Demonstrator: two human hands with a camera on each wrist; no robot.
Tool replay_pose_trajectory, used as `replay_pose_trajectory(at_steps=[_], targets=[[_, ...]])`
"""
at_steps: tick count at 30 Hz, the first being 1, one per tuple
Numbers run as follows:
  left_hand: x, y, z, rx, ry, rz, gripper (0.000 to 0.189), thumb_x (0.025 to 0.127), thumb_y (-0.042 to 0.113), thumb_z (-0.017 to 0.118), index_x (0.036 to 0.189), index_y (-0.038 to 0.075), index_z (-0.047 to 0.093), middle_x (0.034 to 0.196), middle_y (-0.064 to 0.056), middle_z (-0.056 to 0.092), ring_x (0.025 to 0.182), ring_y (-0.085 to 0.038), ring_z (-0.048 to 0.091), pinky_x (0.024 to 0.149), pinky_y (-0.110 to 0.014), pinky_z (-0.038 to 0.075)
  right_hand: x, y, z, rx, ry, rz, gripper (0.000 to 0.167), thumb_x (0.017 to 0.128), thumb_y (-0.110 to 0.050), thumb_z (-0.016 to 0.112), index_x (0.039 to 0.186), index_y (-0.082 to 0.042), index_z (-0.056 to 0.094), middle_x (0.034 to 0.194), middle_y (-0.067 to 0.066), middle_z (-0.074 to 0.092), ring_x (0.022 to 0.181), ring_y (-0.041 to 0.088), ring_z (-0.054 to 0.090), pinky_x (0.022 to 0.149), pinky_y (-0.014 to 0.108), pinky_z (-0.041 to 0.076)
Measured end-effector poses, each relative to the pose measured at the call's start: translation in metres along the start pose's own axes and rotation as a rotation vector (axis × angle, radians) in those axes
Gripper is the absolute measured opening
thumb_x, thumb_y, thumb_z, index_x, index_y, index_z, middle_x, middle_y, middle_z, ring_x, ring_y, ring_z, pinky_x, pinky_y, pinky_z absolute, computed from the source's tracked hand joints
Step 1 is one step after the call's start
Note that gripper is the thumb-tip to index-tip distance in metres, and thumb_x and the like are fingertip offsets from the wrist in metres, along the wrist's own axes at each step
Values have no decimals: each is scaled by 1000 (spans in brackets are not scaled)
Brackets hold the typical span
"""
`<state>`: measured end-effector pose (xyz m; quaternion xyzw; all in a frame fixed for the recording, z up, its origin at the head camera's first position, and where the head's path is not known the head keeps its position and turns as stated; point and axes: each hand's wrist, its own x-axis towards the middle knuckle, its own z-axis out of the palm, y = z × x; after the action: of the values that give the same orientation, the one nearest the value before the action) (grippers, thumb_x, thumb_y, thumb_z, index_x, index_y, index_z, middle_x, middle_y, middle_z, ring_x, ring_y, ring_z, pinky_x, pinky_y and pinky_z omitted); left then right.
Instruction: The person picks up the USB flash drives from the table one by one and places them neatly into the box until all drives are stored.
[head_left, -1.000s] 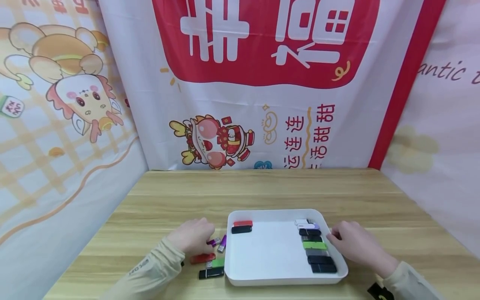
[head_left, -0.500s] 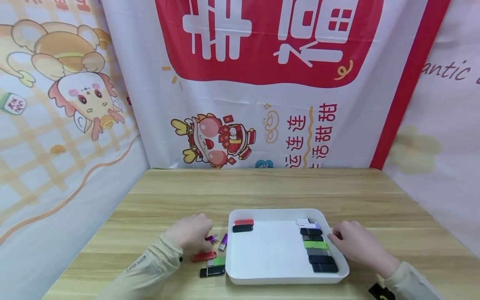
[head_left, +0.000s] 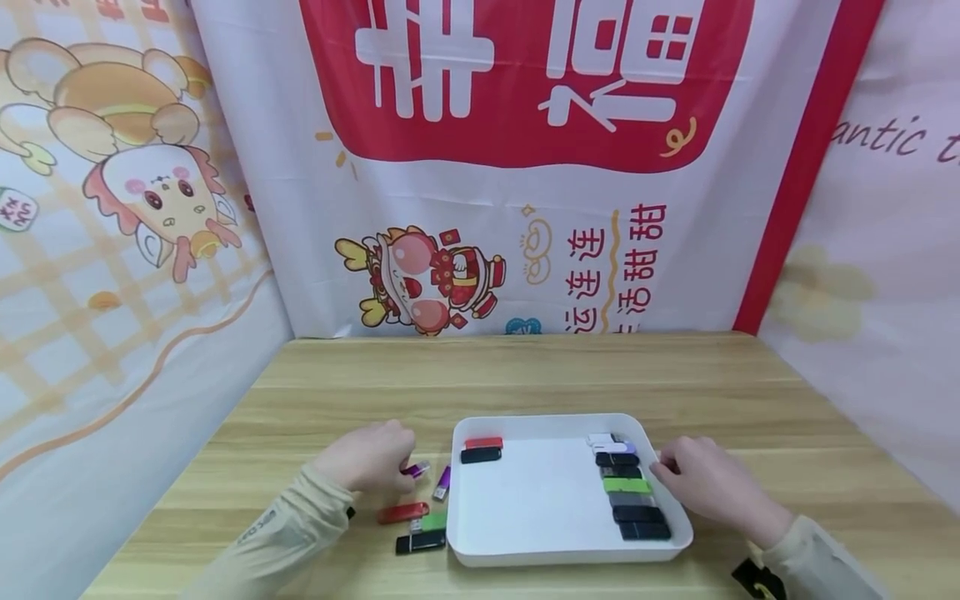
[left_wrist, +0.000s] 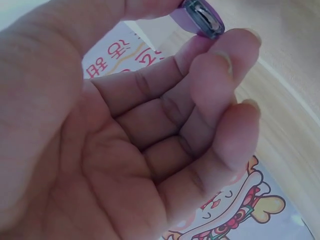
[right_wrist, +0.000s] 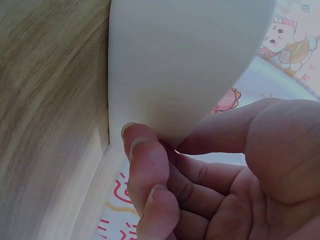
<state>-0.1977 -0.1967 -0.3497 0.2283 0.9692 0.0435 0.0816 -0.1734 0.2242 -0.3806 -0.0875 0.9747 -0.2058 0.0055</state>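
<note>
My left hand is left of the white tray, its thumb and a finger pinching a purple USB flash drive. In the left wrist view the other fingers curl loosely beneath the drive, around nothing. A second purple flash drive lies on the table between that hand and the tray. On the tray's right side, my right hand grips the edge. The right wrist view has the thumb and curled fingertips on either side of the tray wall.
Left of the tray lie a red flash drive, a green one and a black one. Inside the tray, red and black drives sit top left. A column of several drives, one bright green, lines the right side.
My left hand has shifted slightly left and away from me, with the purple flash drive between its fingers. The right hand stays at the tray's edge.
</note>
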Motion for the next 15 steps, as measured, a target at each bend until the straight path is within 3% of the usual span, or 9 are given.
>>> replay_pose_trajectory(at_steps=[15], targets=[[0,-3,-4,1,34,67,28,79,19,72,58,17,52,49,7,41,43,-6,38,42,-24,31,-1,-2,-1,7,-8,21,16,92,-15,68,76,-12,68,57,0,50,52,15,48,48,29,38]])
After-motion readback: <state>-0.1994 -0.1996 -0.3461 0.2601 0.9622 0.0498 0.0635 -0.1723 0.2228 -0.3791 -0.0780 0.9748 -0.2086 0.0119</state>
